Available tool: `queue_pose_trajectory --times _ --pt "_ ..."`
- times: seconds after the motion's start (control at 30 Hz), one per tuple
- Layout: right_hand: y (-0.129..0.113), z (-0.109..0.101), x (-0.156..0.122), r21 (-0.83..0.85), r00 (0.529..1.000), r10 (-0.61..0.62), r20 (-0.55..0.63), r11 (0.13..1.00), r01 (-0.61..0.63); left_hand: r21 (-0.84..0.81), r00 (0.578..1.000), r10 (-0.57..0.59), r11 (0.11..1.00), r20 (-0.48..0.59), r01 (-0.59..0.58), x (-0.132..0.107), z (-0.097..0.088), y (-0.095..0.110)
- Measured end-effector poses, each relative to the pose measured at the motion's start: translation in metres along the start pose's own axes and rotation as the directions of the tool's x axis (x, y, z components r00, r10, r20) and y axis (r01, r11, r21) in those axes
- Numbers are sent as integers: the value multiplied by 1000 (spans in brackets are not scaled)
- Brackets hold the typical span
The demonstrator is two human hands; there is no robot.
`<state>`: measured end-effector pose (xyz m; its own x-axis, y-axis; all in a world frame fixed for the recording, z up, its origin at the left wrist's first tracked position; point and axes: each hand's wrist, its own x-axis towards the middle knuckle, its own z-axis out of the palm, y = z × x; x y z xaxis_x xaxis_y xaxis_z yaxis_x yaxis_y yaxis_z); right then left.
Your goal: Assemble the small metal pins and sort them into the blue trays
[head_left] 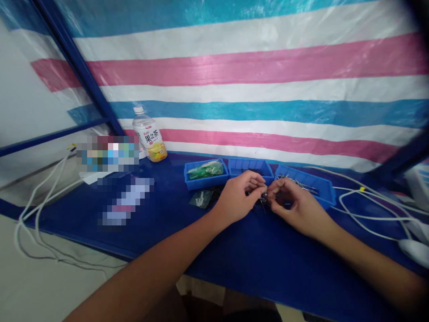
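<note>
My left hand [241, 192] and my right hand [295, 203] meet over the blue table, fingertips close together. Between them shows a small shiny piece [264, 195], too small to name. Both hands are closed in a pinch. Small dark thin parts lie on the table beneath the fingers, partly hidden. Behind the hands stand a blue bin [250, 166] with dark items and another blue bin [321, 192] with thin metal rods. To the left, a third blue bin [205, 182] holds a green plastic bag [206, 171]. A small dark bag [201, 199] with pale pieces lies before it.
A drink bottle [150, 136] stands at the back left beside blurred items. White cables [365, 219] run over the right side near a white mouse [414, 251]. More cables [36, 214] hang at the left edge. A striped plastic sheet [234, 67] closes off the back.
</note>
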<state>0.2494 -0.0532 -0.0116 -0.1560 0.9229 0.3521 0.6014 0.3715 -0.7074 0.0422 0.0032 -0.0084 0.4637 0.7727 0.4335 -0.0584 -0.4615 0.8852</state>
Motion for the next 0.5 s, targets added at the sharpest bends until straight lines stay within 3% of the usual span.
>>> queue_pose_trajectory --times 0.1,0.2,0.4,0.5 --pt "0 0 0 26 1000 -22 1 999 22 0 1000 -3 1000 -8 3 0 -1 3" --pt "-1 -4 0 1 999 -49 -3 999 49 111 1000 10 994 -27 -7 -1 -3 8" --pt "-3 -10 0 -89 996 -19 -90 996 11 208 993 -86 976 86 67 -6 -3 10" --pt "-4 -11 1 -112 994 -43 -102 993 31 239 994 -55 971 91 32 -7 -2 9"
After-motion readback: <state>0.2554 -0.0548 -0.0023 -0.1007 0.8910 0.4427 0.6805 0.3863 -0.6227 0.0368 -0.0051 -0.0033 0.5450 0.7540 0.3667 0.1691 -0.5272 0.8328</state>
